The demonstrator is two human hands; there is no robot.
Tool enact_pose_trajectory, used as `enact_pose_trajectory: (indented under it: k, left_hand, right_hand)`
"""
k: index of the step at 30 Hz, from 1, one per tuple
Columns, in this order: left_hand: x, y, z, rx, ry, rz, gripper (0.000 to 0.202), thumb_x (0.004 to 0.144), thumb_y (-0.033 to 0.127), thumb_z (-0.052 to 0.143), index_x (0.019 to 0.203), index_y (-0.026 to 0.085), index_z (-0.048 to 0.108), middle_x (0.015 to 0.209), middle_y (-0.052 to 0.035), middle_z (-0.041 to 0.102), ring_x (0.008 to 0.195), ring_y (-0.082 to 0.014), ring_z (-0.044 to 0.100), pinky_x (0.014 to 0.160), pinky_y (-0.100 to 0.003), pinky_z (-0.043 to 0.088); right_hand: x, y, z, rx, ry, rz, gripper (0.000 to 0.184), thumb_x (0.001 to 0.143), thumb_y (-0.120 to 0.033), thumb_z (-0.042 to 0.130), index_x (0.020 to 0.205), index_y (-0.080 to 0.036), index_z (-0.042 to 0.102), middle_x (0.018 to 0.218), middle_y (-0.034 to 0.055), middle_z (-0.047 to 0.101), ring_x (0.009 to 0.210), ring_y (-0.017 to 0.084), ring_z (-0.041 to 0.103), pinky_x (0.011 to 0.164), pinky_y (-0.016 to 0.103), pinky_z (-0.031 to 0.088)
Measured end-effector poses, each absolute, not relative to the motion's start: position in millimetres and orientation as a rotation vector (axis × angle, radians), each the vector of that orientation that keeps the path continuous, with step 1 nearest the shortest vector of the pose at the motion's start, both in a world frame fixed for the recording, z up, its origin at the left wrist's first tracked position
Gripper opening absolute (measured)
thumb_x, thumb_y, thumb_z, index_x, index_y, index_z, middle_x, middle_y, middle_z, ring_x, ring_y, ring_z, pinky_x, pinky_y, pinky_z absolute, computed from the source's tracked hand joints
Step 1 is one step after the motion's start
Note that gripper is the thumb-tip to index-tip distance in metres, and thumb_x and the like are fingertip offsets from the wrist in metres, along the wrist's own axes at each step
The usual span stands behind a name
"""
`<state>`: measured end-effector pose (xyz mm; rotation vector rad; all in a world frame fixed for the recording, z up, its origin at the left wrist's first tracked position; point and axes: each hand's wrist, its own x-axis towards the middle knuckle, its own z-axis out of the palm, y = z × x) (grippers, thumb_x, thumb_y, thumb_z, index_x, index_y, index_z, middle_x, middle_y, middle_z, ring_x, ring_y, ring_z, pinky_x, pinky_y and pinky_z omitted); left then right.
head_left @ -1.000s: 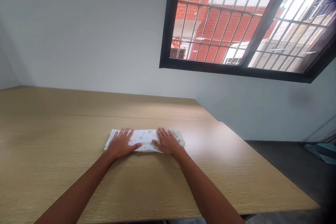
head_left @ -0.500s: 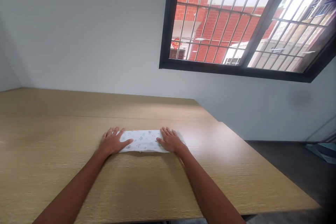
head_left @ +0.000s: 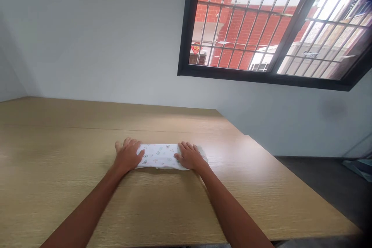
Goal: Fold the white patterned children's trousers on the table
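Observation:
A white cloth [head_left: 159, 156] with small printed figures lies folded into a long flat strip on the wooden table. Over its left end is my left hand [head_left: 128, 156], open, fingers apart and a little bent, the thumb on the near part of the print. Whether its fingertips touch the cloth or the table beyond I cannot tell. My right hand [head_left: 190, 156] rests palm down on the right end, fingers stretched out, thumb pointing inward along the strip. Each hand hides part of the cloth beneath it.
The pale wooden table [head_left: 162, 217] has a seam across its far part and a right edge slanting toward me. Behind it stands a white wall [head_left: 101, 38] with a dark-framed, barred window [head_left: 226, 73]. Dark floor [head_left: 316, 178] shows to the right.
My left hand has moved slightly inward, its fingers more bent and its thumb drawn closer to the palm. My right hand stays on the right end. The whole view has shifted slightly.

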<state>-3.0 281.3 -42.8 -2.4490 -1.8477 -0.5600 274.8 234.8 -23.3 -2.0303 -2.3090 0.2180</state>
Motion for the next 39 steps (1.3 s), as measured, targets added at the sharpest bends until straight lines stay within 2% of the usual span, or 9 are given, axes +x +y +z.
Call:
enact_pose_trajectory:
  k: [3,6,11,15,21,26,32,36,39]
  left_hand:
    - [19,266,-37,-2.615,-1.614,-0.777,0.03,0.089,0.032,0.052,0.112,0.019,0.067,0.125,-0.0133,0.063,0.126,-0.0344,0.047,0.11,-0.061,0.028]
    - [36,249,-38,-3.024,-1.209,-0.777,0.042,0.09,0.037,0.057,0.128,0.021,0.061,0.138,-0.0116,0.056,0.129,-0.0315,0.047,0.11,-0.05,0.036]
    - [38,243,-45,-3.267,-1.069,-0.396,0.065,0.095,0.063,0.048,0.153,0.035,0.036,0.162,-0.0043,0.025,0.15,-0.0345,0.018,0.12,-0.057,0.017]
    - [36,246,-44,-3.279,-1.169,-0.336,0.07,0.096,0.072,0.036,0.155,0.034,0.031,0.164,-0.0037,0.018,0.152,-0.0309,0.011,0.122,-0.052,0.012]
    - [43,242,-44,-3.216,-1.352,-0.373,0.059,0.104,0.056,0.02,0.154,0.028,0.035,0.163,-0.0045,0.021,0.152,-0.0258,0.011,0.122,-0.049,0.012]
    - [41,243,-48,-3.152,-1.347,-0.368,0.055,0.104,0.054,0.026,0.153,0.031,0.036,0.163,-0.0048,0.02,0.152,-0.0278,0.011,0.121,-0.052,0.01]
    - [41,243,-45,-3.137,-1.388,-0.322,0.057,0.103,0.053,0.03,0.154,0.029,0.034,0.164,-0.0058,0.019,0.152,-0.0284,0.009,0.122,-0.052,0.009]
    - [41,243,-45,-3.137,-1.387,-0.336,0.056,0.103,0.052,0.031,0.154,0.03,0.034,0.164,-0.0056,0.019,0.152,-0.0292,0.009,0.121,-0.054,0.01]
    - [46,239,-48,-3.142,-1.392,-0.37,0.056,0.102,0.05,0.031,0.154,0.029,0.034,0.164,-0.006,0.018,0.152,-0.0309,0.008,0.121,-0.056,0.009]
  right_hand:
    - [270,233,-20,-2.132,-2.228,0.121,0.059,0.099,-0.05,0.037,0.146,-0.015,0.044,0.157,0.0176,0.036,0.144,0.032,0.029,0.116,0.053,0.013]
    - [273,233,-15,-2.238,-2.11,-0.02,0.054,0.096,-0.051,0.043,0.133,-0.015,0.057,0.145,0.0198,0.051,0.137,0.036,0.038,0.114,0.06,0.01]
    - [301,239,-4,-2.353,-1.967,0.119,0.05,0.091,-0.049,0.051,0.128,-0.015,0.059,0.136,0.0178,0.056,0.129,0.034,0.046,0.098,0.047,0.04]
    - [322,243,0,-2.36,-1.926,0.225,0.052,0.083,-0.053,0.062,0.121,-0.017,0.061,0.128,0.0159,0.062,0.12,0.033,0.055,0.085,0.038,0.046]
    - [336,243,5,-2.35,-1.872,0.386,0.044,0.08,-0.051,0.066,0.106,-0.016,0.066,0.117,0.0162,0.068,0.102,0.031,0.065,0.075,0.036,0.048]
    - [348,241,10,-2.333,-1.861,0.468,0.043,0.077,-0.05,0.07,0.099,-0.013,0.068,0.115,0.019,0.069,0.099,0.032,0.066,0.073,0.036,0.049]
    - [352,240,13,-2.25,-1.825,0.586,0.028,0.081,-0.042,0.067,0.091,-0.017,0.063,0.1,0.0143,0.071,0.084,0.027,0.068,0.066,0.033,0.05]
    - [351,235,22,-2.106,-1.579,0.877,0.026,0.08,-0.035,0.069,0.095,-0.017,0.057,0.084,0.0086,0.069,0.065,0.02,0.065,0.053,0.029,0.049]
    - [351,229,34,-1.886,-1.343,1.029,0.021,0.08,-0.031,0.068,0.091,-0.019,0.054,0.079,0.0049,0.065,0.066,0.016,0.062,0.054,0.026,0.049]
